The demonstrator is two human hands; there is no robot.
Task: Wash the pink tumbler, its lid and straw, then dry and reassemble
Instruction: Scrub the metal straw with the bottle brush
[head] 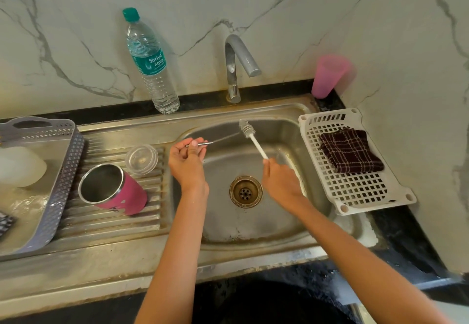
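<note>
Your left grip (186, 164) pinches the metal straw (204, 143) over the sink (253, 224); your right grip (281, 181) clamps the bottle brush (253, 141). The pink tumbler (128, 194) lies sideways on the drainboard (114, 223), clear lid (141, 159) beside it.

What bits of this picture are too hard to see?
Head view only:
The straw: its far end fades into the shiny sink; the left hand covers part of it.
The white thing in the grey tray: blurred, cut off by the left edge.
The pink cup by the wall: blurred.
The right hand: its back hides the fingers gripping the brush.
</note>
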